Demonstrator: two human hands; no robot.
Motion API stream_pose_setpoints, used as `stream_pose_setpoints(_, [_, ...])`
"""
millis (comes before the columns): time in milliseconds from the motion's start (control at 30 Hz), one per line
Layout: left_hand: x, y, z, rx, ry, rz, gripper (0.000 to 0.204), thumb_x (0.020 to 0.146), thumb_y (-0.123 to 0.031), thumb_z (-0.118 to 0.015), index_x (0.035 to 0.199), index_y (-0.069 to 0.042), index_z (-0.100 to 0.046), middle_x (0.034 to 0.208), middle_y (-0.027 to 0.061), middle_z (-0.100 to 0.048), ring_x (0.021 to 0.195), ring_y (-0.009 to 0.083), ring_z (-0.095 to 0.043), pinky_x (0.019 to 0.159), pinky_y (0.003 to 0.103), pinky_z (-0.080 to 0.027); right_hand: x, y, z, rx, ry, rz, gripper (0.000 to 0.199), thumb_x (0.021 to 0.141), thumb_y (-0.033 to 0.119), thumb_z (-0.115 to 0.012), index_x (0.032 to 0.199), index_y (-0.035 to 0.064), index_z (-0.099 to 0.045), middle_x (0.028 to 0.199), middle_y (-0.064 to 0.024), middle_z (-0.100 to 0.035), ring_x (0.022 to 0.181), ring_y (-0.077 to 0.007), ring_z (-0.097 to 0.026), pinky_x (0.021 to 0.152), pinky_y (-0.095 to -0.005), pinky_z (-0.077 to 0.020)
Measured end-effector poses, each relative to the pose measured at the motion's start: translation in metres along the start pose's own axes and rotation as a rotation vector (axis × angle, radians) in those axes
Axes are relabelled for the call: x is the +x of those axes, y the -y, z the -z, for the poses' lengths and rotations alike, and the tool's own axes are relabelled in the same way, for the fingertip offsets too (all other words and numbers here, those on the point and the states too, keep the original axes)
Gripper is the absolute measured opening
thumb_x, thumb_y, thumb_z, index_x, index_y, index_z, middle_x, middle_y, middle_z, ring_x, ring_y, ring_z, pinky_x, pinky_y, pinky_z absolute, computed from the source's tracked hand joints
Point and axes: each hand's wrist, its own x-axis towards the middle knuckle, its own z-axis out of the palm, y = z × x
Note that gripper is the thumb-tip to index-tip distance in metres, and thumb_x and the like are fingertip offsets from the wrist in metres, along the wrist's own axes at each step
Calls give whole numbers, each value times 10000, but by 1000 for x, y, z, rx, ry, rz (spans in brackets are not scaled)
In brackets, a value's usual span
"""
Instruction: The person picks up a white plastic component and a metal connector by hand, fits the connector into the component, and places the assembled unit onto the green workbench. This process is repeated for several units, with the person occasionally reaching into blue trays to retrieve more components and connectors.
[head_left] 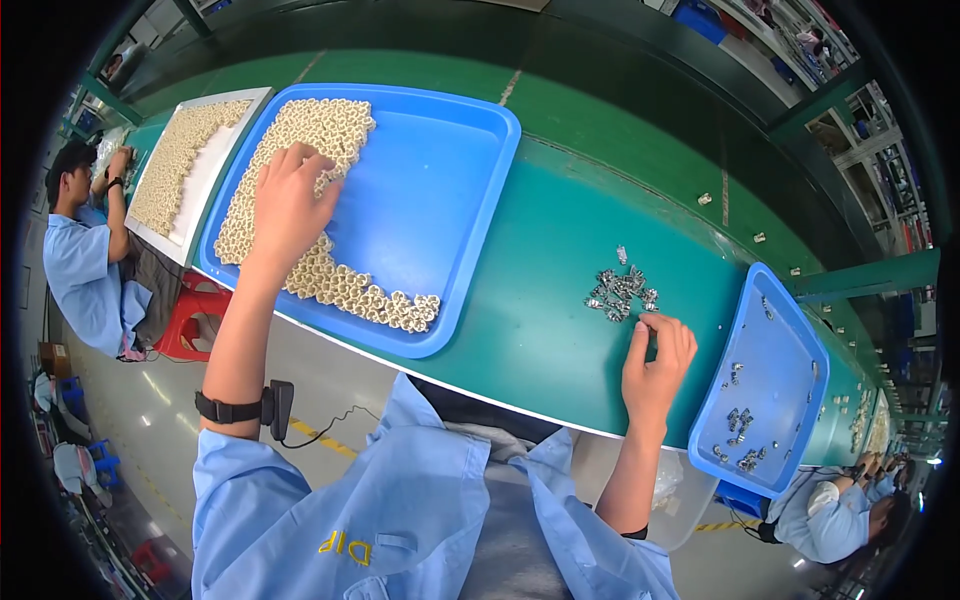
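My left hand point(292, 205) is over the blue tray point(478, 235) on the left, its fingers bent down among small cream-coloured ring-like parts point(318, 120). Cream parts show beside the thumb and index finger; whether one is gripped is hidden. These parts fill the tray's left side and line its near edge. Further right, my right hand point(657, 372) is at the near side of a small pile of shiny metal parts point(617, 293) on the green tabletop. Its thumb and index fingertip meet in a pinch, and anything between them is too small to make out.
A second blue tray point(735, 400) with scattered metal parts stands at the right. Beyond the left tray lies a white tray point(190, 200) of cream parts. Loose parts point(705, 199) dot the green surface at the far right. Co-workers sit at both ends, one near a red stool point(192, 318).
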Motion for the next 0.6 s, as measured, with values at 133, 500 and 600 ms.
stream_pose_setpoints(133, [22,-5,-15,127,-12,-13,208,862,-193,-777,1021,-63,-745,1081,73,-657,1090,276,-614,958,417,-456,0,3,1,41,11,-79,107,908,33,-701,1015,28,-689,849,-80,-657,834,-264,-621,987,-422,-415])
stream_pose_setpoints(500, [40,-6,-37,219,39,0,174,854,-185,-771,964,-62,-714,1029,70,-678,1052,283,-624,939,426,-462,-4,3,7,123,25,-62,166,905,-6,-715,1068,22,-718,892,-93,-676,872,-270,-623,905,-397,-470])
stream_pose_setpoints(600, [40,5,-42,19,-30,-70,177,867,-162,-764,989,-46,-710,1031,86,-695,997,280,-653,906,419,-493,-2,-1,7,132,17,-18,165,904,-14,-713,1065,11,-737,912,-104,-700,867,-277,-644,916,-401,-475])
